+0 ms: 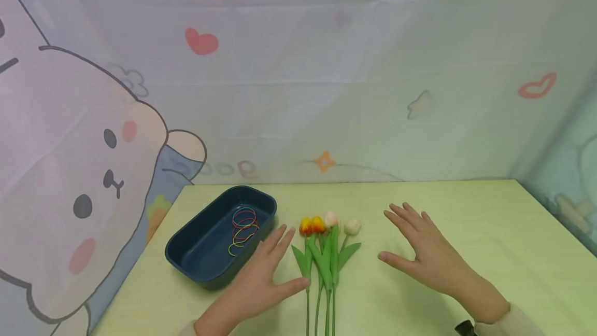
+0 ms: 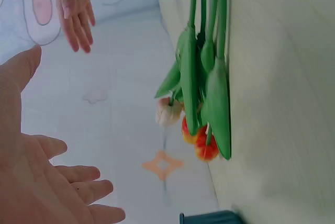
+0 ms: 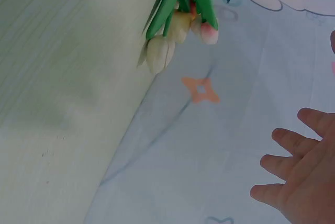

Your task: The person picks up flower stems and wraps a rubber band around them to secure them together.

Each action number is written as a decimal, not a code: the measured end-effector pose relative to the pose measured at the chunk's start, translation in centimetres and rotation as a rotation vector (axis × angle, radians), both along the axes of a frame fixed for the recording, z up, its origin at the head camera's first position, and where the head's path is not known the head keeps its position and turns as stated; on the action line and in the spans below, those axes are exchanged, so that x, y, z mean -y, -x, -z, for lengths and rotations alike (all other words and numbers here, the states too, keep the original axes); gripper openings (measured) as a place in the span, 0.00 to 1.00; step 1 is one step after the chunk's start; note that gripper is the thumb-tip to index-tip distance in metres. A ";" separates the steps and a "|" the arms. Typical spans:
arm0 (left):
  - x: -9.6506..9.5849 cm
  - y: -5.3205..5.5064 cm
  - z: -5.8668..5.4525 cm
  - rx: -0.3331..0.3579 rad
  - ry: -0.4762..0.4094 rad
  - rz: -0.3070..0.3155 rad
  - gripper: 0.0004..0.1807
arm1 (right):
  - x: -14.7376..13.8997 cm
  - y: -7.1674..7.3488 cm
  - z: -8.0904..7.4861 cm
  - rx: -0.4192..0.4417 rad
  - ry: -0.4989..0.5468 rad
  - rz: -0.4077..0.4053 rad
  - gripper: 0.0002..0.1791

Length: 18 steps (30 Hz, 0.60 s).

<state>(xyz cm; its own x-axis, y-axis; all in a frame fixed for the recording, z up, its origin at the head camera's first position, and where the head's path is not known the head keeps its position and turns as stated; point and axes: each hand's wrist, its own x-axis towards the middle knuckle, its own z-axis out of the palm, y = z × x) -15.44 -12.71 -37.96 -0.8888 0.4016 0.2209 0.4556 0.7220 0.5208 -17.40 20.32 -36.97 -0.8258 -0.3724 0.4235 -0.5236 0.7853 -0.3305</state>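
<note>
Several artificial tulips [image 1: 327,258] lie side by side on the table, stems toward the person. Two heads are orange and yellow, the others pale pink and cream. Left of them my left hand [image 1: 258,284] hovers with fingers spread, its thumb tip overlapping a stem in the head view; it grips nothing. To the right, my right hand [image 1: 426,255] is held above the table, fingers extended and apart from the flowers. In the left wrist view the green leaves [image 2: 191,82] and blooms appear beyond the left palm [image 2: 31,182]. The right wrist view shows cream tulip heads [image 3: 160,54].
A dark blue basin [image 1: 196,268] stands at the left of the table, close to the left hand. Inside it lie several thin coloured rings [image 1: 243,227]. The pale yellow-green table [image 1: 466,206] ends at a printed cloth backdrop [image 1: 326,92].
</note>
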 end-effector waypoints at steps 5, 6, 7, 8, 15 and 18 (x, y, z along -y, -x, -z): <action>-0.6 -0.3 0.1 0.159 -0.148 0.003 0.47 | 1.5 -0.4 0.3 0.087 0.090 -0.008 0.39; -0.7 -0.3 0.2 0.185 -0.179 0.003 0.46 | 1.8 -0.5 0.4 0.107 0.111 -0.004 0.39; -0.8 -0.3 0.4 0.212 -0.209 0.002 0.46 | 2.2 -0.6 0.6 0.129 0.136 0.003 0.38; -0.9 -0.4 0.5 0.236 -0.237 0.001 0.47 | 2.5 -0.6 0.7 0.151 0.158 0.011 0.38; -1.1 -0.3 1.5 0.362 -0.346 -0.002 0.48 | 4.6 -0.9 2.0 0.267 0.289 0.005 0.35; -1.2 -0.3 1.9 0.386 -0.352 -0.004 0.48 | 5.4 -0.9 2.6 0.294 0.312 -0.017 0.35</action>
